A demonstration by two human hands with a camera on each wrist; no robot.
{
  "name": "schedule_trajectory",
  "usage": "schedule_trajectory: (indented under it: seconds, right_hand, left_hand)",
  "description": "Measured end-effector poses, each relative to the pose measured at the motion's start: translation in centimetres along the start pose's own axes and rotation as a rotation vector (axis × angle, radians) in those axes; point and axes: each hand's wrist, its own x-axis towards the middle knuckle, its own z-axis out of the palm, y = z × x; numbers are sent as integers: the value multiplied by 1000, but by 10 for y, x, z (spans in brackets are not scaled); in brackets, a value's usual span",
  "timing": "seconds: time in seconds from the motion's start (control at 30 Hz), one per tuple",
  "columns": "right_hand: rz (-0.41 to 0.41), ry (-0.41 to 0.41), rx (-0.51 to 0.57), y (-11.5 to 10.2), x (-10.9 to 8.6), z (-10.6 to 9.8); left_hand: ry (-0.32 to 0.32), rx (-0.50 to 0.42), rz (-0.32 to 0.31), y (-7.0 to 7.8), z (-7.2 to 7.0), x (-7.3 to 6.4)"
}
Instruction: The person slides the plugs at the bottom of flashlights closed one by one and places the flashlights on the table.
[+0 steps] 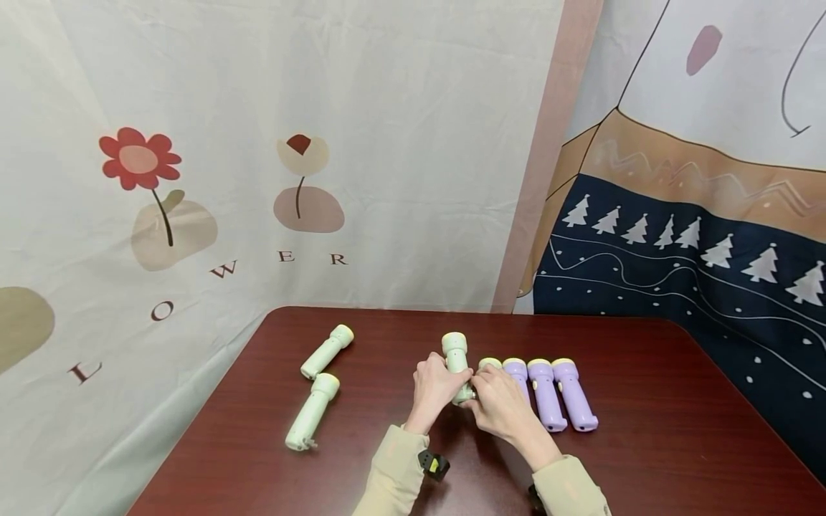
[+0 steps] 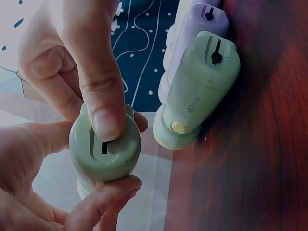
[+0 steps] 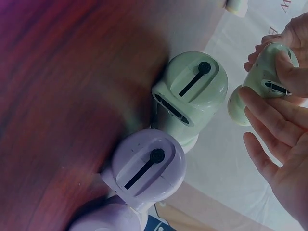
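In the head view, my left hand (image 1: 437,387) grips a light green flashlight (image 1: 455,347) round its body, lamp end away from me. My right hand (image 1: 503,403) is at its near end. The left wrist view shows the right thumb (image 2: 107,120) pressing the slotted end of the flashlight (image 2: 120,161), a fingertip showing behind it. Seen from the right wrist, a slot with metal prongs (image 3: 276,87) lies along the flashlight's side, near the right fingers. Beside the right hand lies another green flashlight (image 2: 202,91), partly hidden in the head view.
Purple flashlights (image 1: 547,394) lie in a row with that green one at right on the brown table (image 1: 645,373). Two green flashlights lie at left, one farther back (image 1: 327,351) and one nearer (image 1: 312,414) with a small piece sticking out at its end. Printed cloth hangs behind.
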Motion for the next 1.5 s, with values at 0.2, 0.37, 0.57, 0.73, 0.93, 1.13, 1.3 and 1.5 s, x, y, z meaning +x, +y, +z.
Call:
schedule_trajectory:
  seconds: [0.2, 0.37, 0.57, 0.73, 0.93, 1.13, 1.3, 1.5]
  right_hand:
    - [1, -1, -2, 0, 0, 0]
    - [3, 0, -8, -1, 1, -1]
    - [11, 3, -15, -1, 2, -2]
    - [13, -5, -17, -2, 3, -3]
    - [23, -28, -33, -2, 1, -1]
    - [28, -47, -58, -2, -2, 1]
    - [50, -119, -70, -3, -7, 2]
    - [91, -203, -53, 0, -11, -3]
  left_hand:
    - [-19, -20, -15, 0, -1, -1]
    - [-19, -15, -16, 0, 0, -1]
    - [-13, 11, -12, 0, -1, 1]
    - [-18, -3, -19, 0, -1, -1]
    - [-25, 0, -14, -1, 0, -2]
    - [-52, 22, -14, -4, 1, 1]
    - [-108, 27, -29, -8, 2, 2]
    - [-159, 16, -54, -12, 6, 3]
